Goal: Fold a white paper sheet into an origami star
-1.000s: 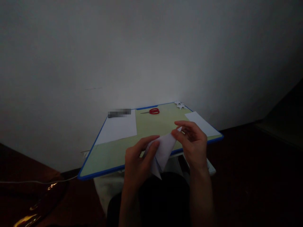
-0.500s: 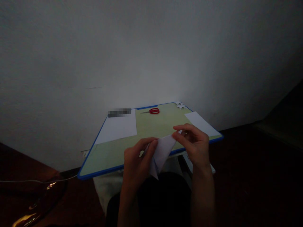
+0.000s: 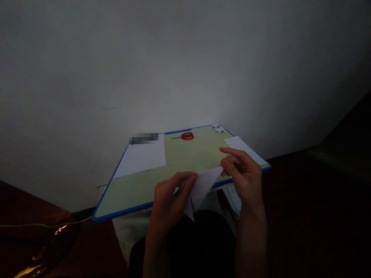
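A folded white paper [image 3: 203, 187] hangs in the air over the near edge of a small green board with a blue rim [image 3: 121, 214]. My left hand [image 3: 169, 199] pinches its left side, thumb and fingers closed on the fold. My right hand [image 3: 242, 173] grips the paper's upper right corner with closed fingertips. The lower point of the paper hangs down toward my lap.
On the board lie a white sheet [image 3: 142, 158] at the left, red-handled scissors [image 3: 185, 136] at the back, small paper cut-outs [image 3: 218, 128] in the far right corner and a second sheet [image 3: 242, 148] at the right. A white wall stands behind; a dim floor lies around.
My right hand has moved right and slightly down, drawing the paper's corner with it. The left hand has shifted a little lower and kept its pinch.
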Demonstrator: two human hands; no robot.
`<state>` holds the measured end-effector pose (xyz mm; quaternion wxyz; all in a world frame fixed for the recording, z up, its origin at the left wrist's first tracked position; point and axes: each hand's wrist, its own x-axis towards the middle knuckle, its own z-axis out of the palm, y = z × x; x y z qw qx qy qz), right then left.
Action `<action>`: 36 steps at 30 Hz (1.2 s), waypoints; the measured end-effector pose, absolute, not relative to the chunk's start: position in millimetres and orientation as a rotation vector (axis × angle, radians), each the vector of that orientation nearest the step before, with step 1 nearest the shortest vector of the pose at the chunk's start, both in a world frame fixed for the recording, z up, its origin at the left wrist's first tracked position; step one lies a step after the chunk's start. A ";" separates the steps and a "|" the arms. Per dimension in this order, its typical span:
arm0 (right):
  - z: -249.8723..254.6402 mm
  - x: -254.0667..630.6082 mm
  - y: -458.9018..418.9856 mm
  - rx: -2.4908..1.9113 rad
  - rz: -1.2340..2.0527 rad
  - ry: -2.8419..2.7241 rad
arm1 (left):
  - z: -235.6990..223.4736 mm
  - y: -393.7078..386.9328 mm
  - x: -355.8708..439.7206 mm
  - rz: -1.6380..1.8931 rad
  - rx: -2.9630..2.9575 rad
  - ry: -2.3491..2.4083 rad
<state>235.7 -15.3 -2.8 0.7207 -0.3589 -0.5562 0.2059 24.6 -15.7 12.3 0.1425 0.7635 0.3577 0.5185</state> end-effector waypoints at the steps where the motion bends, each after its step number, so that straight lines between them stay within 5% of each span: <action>1: -2.6 235.3 -15.5 -0.804 0.448 -1.230 | 12.0 -15.6 25.0 1.501 2.198 1.039; 36: 5.3 236.9 -18.6 -0.627 0.540 -1.525 | 21.9 -19.7 27.3 1.426 2.061 1.030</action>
